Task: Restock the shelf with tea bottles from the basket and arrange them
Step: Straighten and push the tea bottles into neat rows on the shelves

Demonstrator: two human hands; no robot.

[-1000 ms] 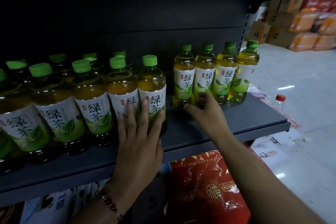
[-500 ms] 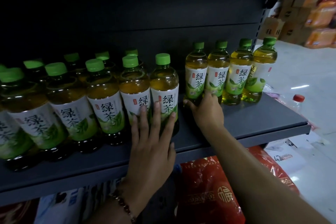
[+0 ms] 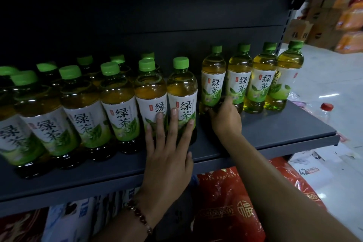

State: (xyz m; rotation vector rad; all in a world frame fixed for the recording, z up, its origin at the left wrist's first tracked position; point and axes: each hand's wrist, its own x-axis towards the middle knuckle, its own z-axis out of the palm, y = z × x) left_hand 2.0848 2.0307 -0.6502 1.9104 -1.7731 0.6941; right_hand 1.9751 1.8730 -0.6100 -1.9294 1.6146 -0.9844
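Four smaller green-capped tea bottles stand in a tight row at the right end of the dark shelf (image 3: 275,129), set back toward the rear panel: the leftmost of the four (image 3: 213,78), then a second (image 3: 240,78), a third (image 3: 262,80) and a fourth (image 3: 284,76) at the shelf's end. Left of them a front row of larger tea bottles runs along the shelf; six can be counted clearly, ending with the rightmost large bottle (image 3: 182,92) and its neighbour (image 3: 150,96), and a seventh is cut off at the picture's left edge. Behind that row at least four more green caps (image 3: 84,59) show in the shadow, their bodies mostly hidden. Two hands are at work. The left hand (image 3: 169,155) lies flat, fingers spread, against the lower fronts of the two rightmost large bottles, pressing rather than gripping; a beaded bracelet (image 3: 140,217) circles its wrist. The right hand (image 3: 225,120) curls around the base of the leftmost small bottle, thumb on one side and fingers behind. One red-capped clear bottle (image 3: 325,112) stands on the floor beyond the shelf end, and one red bag (image 3: 225,212) sits below the shelf.
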